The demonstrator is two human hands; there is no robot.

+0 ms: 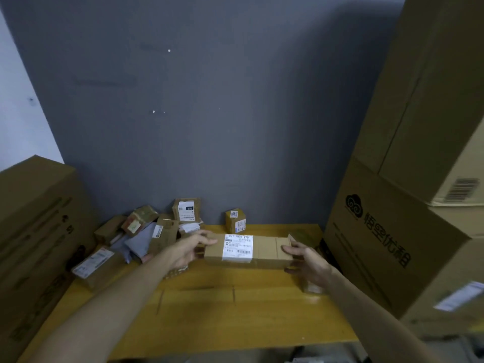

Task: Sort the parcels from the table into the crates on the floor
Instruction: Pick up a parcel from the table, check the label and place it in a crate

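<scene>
Long parcel (247,251): a brown cardboard box with a white shipping label on its top face, held lengthwise above the yellow wooden surface (209,318), near that surface's far half.

Head view:
- Left hand (192,248): the grip is closed on the left end of the long parcel, fingers laid over the top edge and thumb below.
- Right hand (305,260): the grip clasps the right end of the long parcel, fingers curled against the end face.
- Parcel pile (146,229): several small brown boxes and a grey mailer bag lie heaped to the left of the long parcel, against the grey wall (209,113).
- Small cube parcel (235,220): stands upright just behind the long parcel, by the wall.
- Flat labelled parcel (97,267): lies to the left of the long parcel, at the surface's left edge.
- Large carton (34,231): stands well left of the long parcel.
- Stacked cartons (408,205): rise to the right of the long parcel; the lower one carries black printed characters.
</scene>
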